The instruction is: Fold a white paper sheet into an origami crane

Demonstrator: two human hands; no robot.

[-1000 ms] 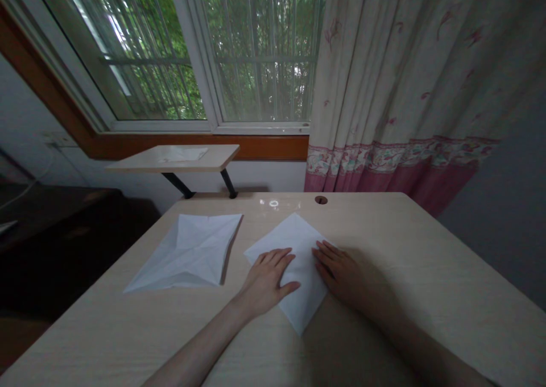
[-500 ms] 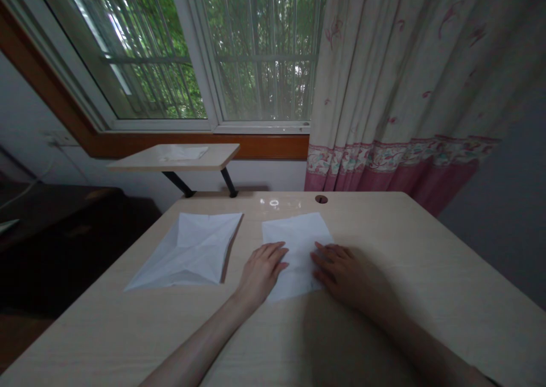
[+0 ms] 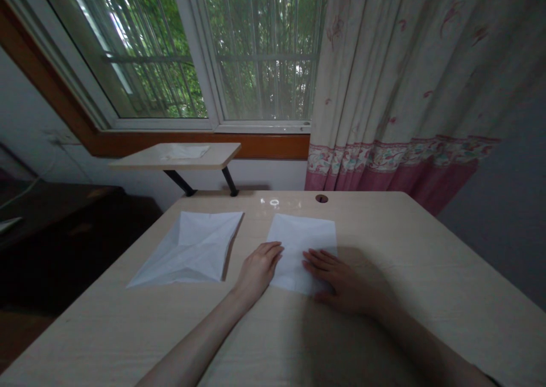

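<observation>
A square sheet of white paper [image 3: 303, 231] lies flat on the light wooden desk, its sides running roughly along and across the desk. My left hand [image 3: 259, 265] rests at its left edge, fingers stretched forward over the margin; the thumb is mostly hidden. On the lower right part of the same sheet lies my right hand [image 3: 336, 276], open, with fingers flat and apart and pointing left. To the left of both hands, a second white paper [image 3: 198, 245] with creases and slightly raised edges lies apart from them.
A small raised shelf [image 3: 217, 158] on black legs stands at the desk's back left, with a folded white paper [image 3: 185, 152] on top. A round cable hole [image 3: 321, 199] sits near the back edge of the desk [image 3: 426, 250]. A window and a curtain [image 3: 375, 91] are behind.
The sheet under my hands has turned from a diamond position to square with the desk. My left hand has shifted slightly left to its edge; my right hand stays on the right side.
</observation>
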